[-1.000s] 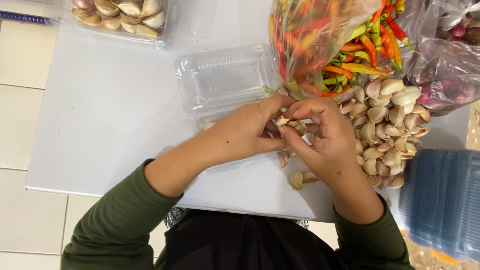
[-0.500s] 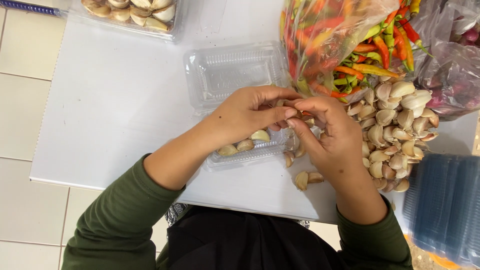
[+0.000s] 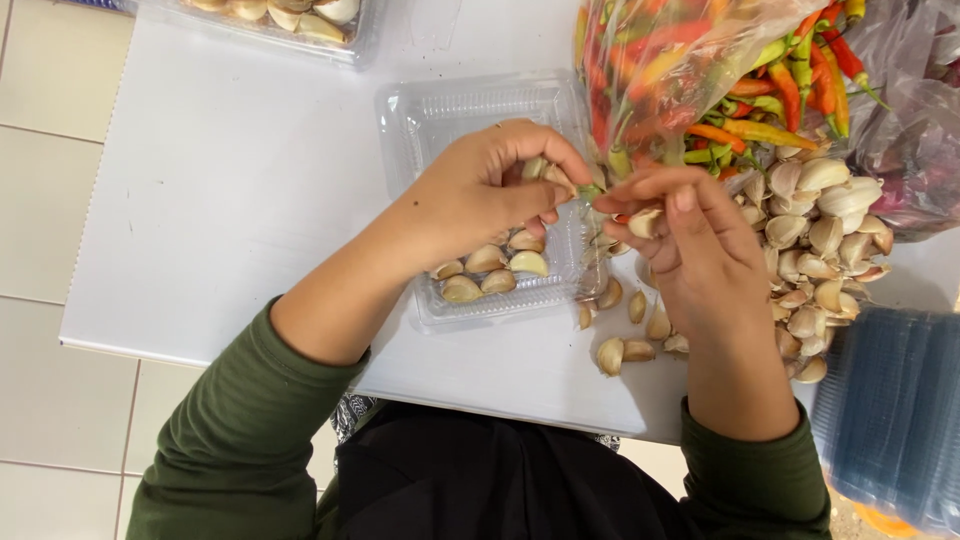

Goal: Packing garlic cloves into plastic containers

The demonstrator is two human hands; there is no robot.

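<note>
**A few cloves in the tray, most of the pile still waiting**

Nearest the camera, a handful of loose cream-coloured garlic cloves (image 3: 625,350) is lying on the white tabletop (image 3: 230,200), outside any container. Just beyond, the right hand (image 3: 700,245) is pinching a single clove between thumb and fingertips, while the left hand (image 3: 490,195) is curling its fingers around a couple more above the clear ridged plastic clamshell tray (image 3: 440,115). Only about five cloves are sitting in that tray, so the filling looks barely begun. To the right, a large heap of unpeeled garlic cloves (image 3: 820,230) is waiting. Farthest off, a clear plastic bag of red, orange and green chillies (image 3: 680,60) and another filled clear tray (image 3: 290,20) are resting.
</note>
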